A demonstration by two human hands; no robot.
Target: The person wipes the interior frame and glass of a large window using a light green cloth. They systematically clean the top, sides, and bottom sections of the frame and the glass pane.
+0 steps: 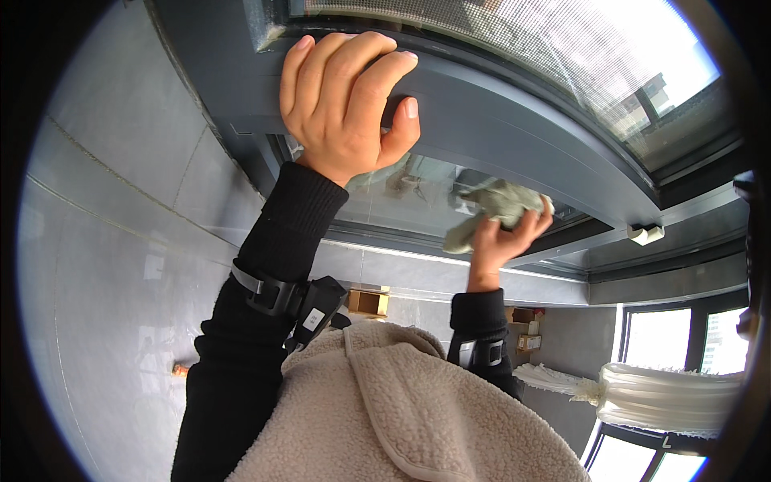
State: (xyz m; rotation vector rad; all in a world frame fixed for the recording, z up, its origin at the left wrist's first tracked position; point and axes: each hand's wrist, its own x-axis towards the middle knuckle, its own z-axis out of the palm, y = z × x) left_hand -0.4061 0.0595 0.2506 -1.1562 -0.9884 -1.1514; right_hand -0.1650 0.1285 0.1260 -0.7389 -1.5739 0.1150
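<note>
My left hand (344, 104) rests on the dark grey window frame (474, 104), its fingers apart over the upper edge and nothing held in it. Lower and to the right, my right hand (504, 241) grips a crumpled grey-green cloth (504, 201) against the glass pane (385, 201) below that frame bar. The cloth bunches above the fingers, and one flap hangs to the left of the hand. Part of the pane is hidden behind the cloth and my left wrist.
A mesh screen (562, 56) fills the upper opening. Grey wall tiles (120, 201) run down the left. A small white fitting (646, 234) sits on the frame at right. Below are an open cardboard box (369, 303) and a white gathered curtain (675, 398) by other windows.
</note>
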